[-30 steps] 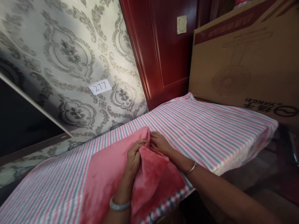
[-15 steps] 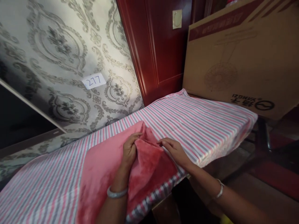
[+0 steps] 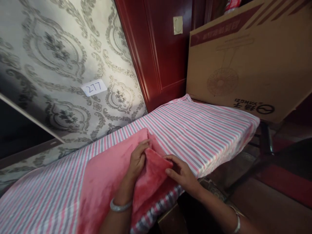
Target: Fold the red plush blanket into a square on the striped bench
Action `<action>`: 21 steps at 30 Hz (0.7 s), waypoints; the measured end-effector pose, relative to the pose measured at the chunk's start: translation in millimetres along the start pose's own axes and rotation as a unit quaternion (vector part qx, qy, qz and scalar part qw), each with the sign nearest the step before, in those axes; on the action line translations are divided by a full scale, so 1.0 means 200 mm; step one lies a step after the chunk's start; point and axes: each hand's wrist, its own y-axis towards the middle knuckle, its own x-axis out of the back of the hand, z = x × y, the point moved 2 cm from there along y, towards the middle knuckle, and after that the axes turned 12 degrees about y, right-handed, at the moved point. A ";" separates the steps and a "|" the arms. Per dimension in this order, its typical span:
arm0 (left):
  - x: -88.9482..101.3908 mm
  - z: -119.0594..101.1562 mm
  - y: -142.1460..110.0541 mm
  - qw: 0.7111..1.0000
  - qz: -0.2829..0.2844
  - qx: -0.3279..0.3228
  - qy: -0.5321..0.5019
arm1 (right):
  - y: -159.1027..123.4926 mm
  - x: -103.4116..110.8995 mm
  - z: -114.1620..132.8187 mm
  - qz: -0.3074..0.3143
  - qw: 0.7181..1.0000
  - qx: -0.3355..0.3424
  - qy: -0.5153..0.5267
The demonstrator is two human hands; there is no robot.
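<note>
A pink plush cloth (image 3: 109, 169) lies spread over a striped cover (image 3: 195, 130). Its right side is lifted and folded back, showing a deeper red, fuzzy face. My left hand (image 3: 138, 159) is closed on the upper part of this raised fold, thumb on top. To the right, my right hand (image 3: 181, 174) pinches the fold's right corner between thumb and fingers. What lies inside the fold is hidden from view.
Behind the striped surface stand a patterned wall with a paper marked 277 (image 3: 94, 87), a dark red panel (image 3: 165, 48) and a large cardboard box (image 3: 248, 65). A black screen-like panel (image 3: 19, 130) is at left. A dark metal frame (image 3: 266, 138) is at right.
My right hand has moved from the fold's top edge down and right along it to the corner. My left hand keeps its hold. The view has shifted slightly to the right.
</note>
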 end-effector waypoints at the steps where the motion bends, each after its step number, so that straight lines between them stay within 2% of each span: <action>1: 0.00 -0.01 0.00 1.000 0.002 -0.012 0.018 | -0.01 0.00 0.00 -0.009 1.000 0.002 -0.018; 6: 0.02 0.00 -0.01 0.990 -0.066 -0.005 0.128 | -0.08 0.02 -0.04 -0.041 0.996 -0.016 -0.082; 7: 0.01 0.01 -0.02 0.986 -0.055 -0.004 0.155 | -0.09 0.03 -0.05 -0.044 0.994 -0.018 -0.095; 8: -0.01 0.02 -0.02 0.983 -0.020 -0.008 0.183 | -0.10 0.03 -0.06 -0.049 0.993 -0.019 -0.108; 11: -0.10 0.04 -0.02 0.959 0.139 -0.015 0.246 | -0.12 0.05 -0.08 -0.068 0.987 -0.020 -0.144; 13: -0.13 0.05 -0.03 0.947 0.192 -0.005 0.256 | -0.13 0.06 -0.08 -0.073 0.985 -0.022 -0.156; 16: -0.14 0.05 -0.02 0.951 0.196 0.010 0.239 | -0.15 0.06 -0.09 -0.056 0.987 -0.023 -0.148; 21: -0.09 0.04 0.03 0.968 0.168 0.036 0.182 | -0.17 0.05 -0.08 -0.021 0.986 -0.011 -0.168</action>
